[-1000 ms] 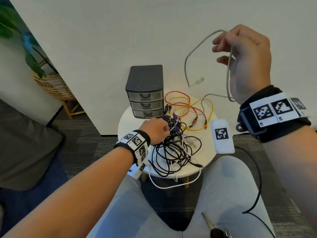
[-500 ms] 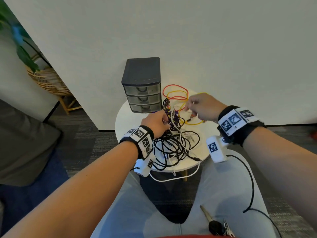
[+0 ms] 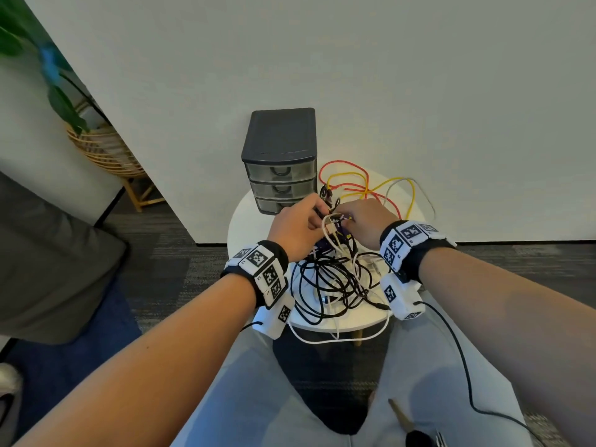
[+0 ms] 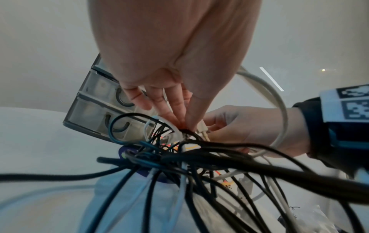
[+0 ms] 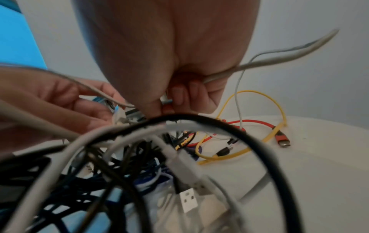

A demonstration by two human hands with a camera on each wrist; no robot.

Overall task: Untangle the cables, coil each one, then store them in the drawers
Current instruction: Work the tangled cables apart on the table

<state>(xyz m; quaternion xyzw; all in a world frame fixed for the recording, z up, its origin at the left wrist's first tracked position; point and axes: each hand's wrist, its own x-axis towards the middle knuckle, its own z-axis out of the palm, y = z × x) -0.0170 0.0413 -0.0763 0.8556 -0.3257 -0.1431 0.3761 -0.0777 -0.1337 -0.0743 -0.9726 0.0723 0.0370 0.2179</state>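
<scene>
A tangle of black cables (image 3: pixel 329 279) lies on the small round white table (image 3: pixel 245 221). Red (image 3: pixel 342 164) and yellow cables (image 3: pixel 400 182) sprawl at the back right. My two hands meet over the back of the tangle. My left hand (image 3: pixel 317 217) pinches strands at the knot (image 4: pixel 185 130). My right hand (image 3: pixel 346 222) curls round a grey cable (image 5: pixel 223 74), which loops out behind it (image 3: pixel 425 198); a pale connector (image 3: pixel 329 226) shows between the hands. The dark three-drawer unit (image 3: pixel 280 156) stands at the table's back left, its drawers shut.
A white cable (image 3: pixel 338 341) droops off the table's front edge over my lap. Keys (image 3: pixel 416 437) lie on my right thigh. A wall rises right behind the table. A wicker plant stand (image 3: pixel 103 150) and a grey cushion (image 3: pixel 48 269) are at the left.
My right hand has come down from high at the right with the grey cable and now meets the left hand at the knot. My left hand has stayed on the tangle.
</scene>
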